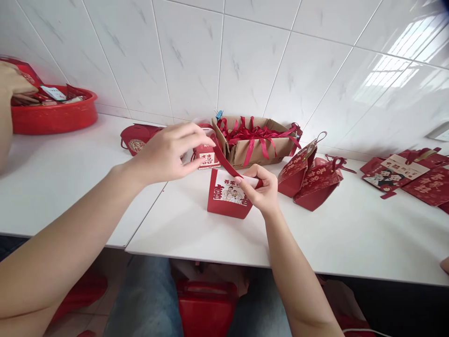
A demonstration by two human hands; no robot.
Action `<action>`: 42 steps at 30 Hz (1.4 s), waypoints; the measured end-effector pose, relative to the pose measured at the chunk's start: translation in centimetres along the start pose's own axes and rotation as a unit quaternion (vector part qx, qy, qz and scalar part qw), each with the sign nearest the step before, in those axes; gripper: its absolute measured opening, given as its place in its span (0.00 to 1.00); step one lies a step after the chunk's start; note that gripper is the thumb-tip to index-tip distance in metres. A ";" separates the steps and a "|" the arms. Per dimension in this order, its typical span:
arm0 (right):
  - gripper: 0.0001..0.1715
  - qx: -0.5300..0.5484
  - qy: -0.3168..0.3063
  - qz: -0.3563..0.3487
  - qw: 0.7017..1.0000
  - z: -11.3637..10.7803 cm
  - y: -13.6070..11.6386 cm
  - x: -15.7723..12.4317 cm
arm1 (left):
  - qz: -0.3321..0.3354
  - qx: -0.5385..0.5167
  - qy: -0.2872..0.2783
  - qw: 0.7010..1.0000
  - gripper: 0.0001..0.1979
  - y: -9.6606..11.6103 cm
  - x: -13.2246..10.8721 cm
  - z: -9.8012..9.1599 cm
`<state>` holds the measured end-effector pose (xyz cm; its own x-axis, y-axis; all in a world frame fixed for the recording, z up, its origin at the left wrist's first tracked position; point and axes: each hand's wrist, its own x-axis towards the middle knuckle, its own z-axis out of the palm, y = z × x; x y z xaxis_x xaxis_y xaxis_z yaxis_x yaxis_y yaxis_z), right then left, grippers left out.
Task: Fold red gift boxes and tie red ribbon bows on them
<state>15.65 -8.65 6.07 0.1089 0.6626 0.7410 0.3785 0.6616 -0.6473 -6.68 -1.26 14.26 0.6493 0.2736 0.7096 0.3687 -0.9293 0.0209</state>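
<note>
A red paper gift box (228,209) with a white printed panel of a cartoon couple stands upright on the white table in front of me. My right hand (259,186) is closed at its top edge, the thumb pressing a dark red ribbon (226,161) against the box. From there the ribbon rises in a curve to the upper left. My left hand (180,150) is beside that curve, thumb and fingers apart, fingertips close to the ribbon; whether they touch it I cannot tell. Partly hidden behind the left hand are a small red-and-white box (209,160) and a red box (135,140).
A cardboard box (271,152) of red ribbons stands against the tiled wall. Red gift boxes (314,187) with ribbon loops are to the right, flatter red packages (394,173) farther on. At left, another person's hand (17,79) reaches into a red basin (56,117).
</note>
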 end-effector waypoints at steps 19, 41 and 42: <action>0.10 -0.071 -0.020 -0.176 0.982 0.9 -0.2 -0.6 | -0.218 -0.446 -0.041 0.867 0.09 2.4 0.9 4.6; 0.09 -0.075 -0.001 -0.216 0.974 1.4 -0.6 -0.5 | -0.208 -0.452 -0.020 0.867 0.06 3.1 -0.8 4.5; 0.09 -0.079 0.000 -0.219 0.973 1.4 -0.6 -0.4 | -0.207 -0.454 -0.020 0.867 0.06 3.1 -0.8 4.5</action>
<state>14.11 -8.87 5.89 -0.0948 0.3299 0.9393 0.5243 0.8186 -0.2346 -3.04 -3.24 10.56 0.6162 0.6212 0.4842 -0.0873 -0.5571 0.8258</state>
